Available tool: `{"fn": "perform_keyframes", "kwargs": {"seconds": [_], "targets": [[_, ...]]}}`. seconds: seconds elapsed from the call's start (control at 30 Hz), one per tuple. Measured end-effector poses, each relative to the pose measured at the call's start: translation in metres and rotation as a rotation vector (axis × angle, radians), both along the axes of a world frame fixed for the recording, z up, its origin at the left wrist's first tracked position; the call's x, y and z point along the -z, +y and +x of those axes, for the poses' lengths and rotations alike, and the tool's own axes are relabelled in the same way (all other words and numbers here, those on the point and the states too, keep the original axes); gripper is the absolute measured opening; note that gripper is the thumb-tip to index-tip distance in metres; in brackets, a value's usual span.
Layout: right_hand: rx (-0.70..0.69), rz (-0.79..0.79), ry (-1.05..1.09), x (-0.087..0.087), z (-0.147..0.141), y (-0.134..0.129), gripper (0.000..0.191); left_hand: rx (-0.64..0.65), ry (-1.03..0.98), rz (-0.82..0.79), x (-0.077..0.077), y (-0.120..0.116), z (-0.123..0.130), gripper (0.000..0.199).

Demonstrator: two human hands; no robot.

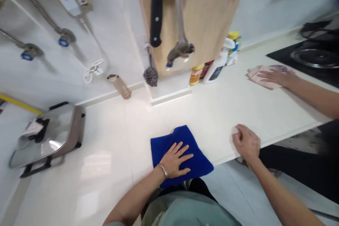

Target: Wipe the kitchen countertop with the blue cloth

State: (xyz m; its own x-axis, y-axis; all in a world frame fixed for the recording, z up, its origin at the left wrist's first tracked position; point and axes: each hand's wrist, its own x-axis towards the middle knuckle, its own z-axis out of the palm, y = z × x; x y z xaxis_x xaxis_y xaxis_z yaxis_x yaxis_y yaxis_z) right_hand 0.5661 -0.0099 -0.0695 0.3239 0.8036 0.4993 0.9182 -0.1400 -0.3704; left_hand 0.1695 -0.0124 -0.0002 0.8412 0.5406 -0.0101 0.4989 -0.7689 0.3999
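Cloth [197, 159] lies on counter [106, 173], directly under left hand [173, 160]: palm down, fingers spread, ungripped. One corner points right, along front edge. Right hand [246, 143], farther from cloth, curls closed; contents hidden.

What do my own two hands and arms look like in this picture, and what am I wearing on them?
Your left hand is bare, with a silver-coloured bracelet around the wrist. Only the edge of a grey-green sleeve shows on that arm. Your right hand is also bare, with no bracelet visible, and no sleeve shows on the visible forearm.
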Motion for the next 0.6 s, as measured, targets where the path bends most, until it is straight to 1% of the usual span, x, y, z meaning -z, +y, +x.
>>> {"fn": "perform_keyframes", "kwargs": {"seconds": [0.13, 0.23, 0.3, 0.4, 0.5, 0.6], "targets": [[-0.040, -0.006, -0.005, 0.001, 0.002, -0.002, 0.038, -0.184, 0.081, 0.007, -0.012, -0.027, -0.083, 0.063], [-0.073, 0.002, 0.007, 0.001, 0.000, -0.005, 0.041, -0.375, 0.176, 0.029, -0.021, -0.056, -0.141, 0.058], [-0.066, 0.014, 0.012, 0.001, -0.002, -0.006, 0.042, -0.497, 0.246, 0.031, -0.024, -0.079, -0.178, 0.056], [-0.077, 0.013, 0.004, 0.002, -0.003, -0.007, 0.043, -0.653, 0.333, 0.015, -0.021, -0.113, -0.236, 0.055], [-0.088, 0.003, -0.005, 0.004, -0.002, -0.006, 0.043, -0.861, 0.380, 0.037, -0.011, -0.142, -0.295, 0.056], [-0.086, 0.009, 0.008, 0.006, 0.000, -0.005, 0.043, -1.149, 0.386, 0.088, -0.004, -0.157, -0.345, 0.060]]}}
